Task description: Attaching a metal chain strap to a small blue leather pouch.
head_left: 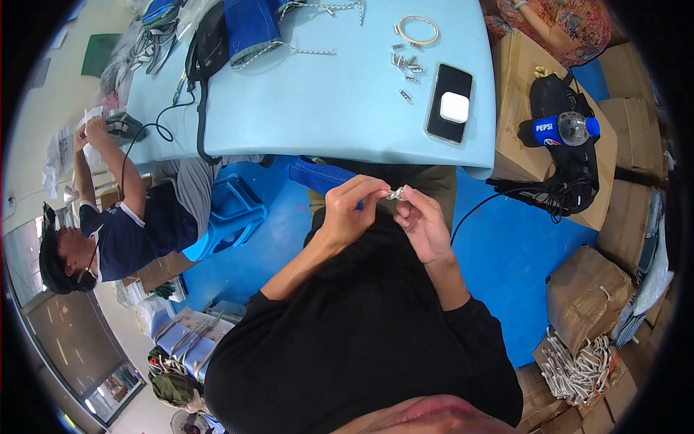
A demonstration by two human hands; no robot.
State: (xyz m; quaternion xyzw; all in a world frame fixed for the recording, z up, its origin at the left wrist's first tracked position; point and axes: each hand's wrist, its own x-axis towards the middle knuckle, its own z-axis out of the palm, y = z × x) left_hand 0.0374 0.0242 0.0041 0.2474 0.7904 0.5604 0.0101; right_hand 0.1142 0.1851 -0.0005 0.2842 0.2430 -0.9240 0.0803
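In front of my chest, my left hand [353, 208] pinches a small bunched length of grey-and-white speckled cord [394, 194] between thumb and fingertips. The thumb and forefinger of my right hand [424, 226] close on the other side of the same cord. Whether it is knotted or carries a small fitting is too small to tell. A blue fabric bag [322, 173] lies across my lap beside my left hand, partly hidden by it. On the table ahead are several small silver metal pieces [405, 65] and a round hoop [417, 30].
A light blue table [282, 123] spans the front, bearing a phone [450, 105] with a white case on it and another blue bag [253, 32] with speckled cords. Right stands a carton [520, 94] with a bottle [564, 129]. A co-worker [144, 224] works at left, near a blue stool [230, 217].
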